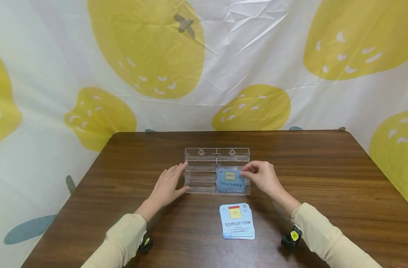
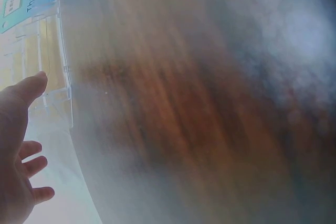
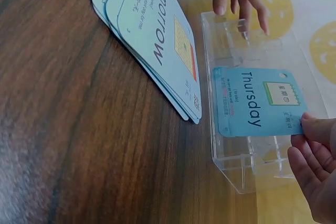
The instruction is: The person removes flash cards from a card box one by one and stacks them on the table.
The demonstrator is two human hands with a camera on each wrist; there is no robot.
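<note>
A clear plastic card rack (image 1: 200, 179) with two columns of tiers stands on the table. My right hand (image 1: 265, 178) pinches the upper right corner of a blue "Thursday" flashcard (image 1: 231, 185), its thumb in front. In the right wrist view the card's (image 3: 257, 103) lower edge sits at the rack's front lower right tier. My left hand (image 1: 167, 186) rests at the rack's left side with fingers extended; its thumb (image 2: 34, 85) reaches the front edge. Nearer to me lies a stack of flashcards (image 1: 237, 223), "tomorrow" on top.
The brown wooden table (image 1: 140, 156) runs back to a white curtain (image 1: 163, 115) printed with yellow lemons. Two round hanging tabs (image 1: 201, 152) show on the rack's upper back. Dark wrist cameras (image 1: 291, 238) sit on both sleeves.
</note>
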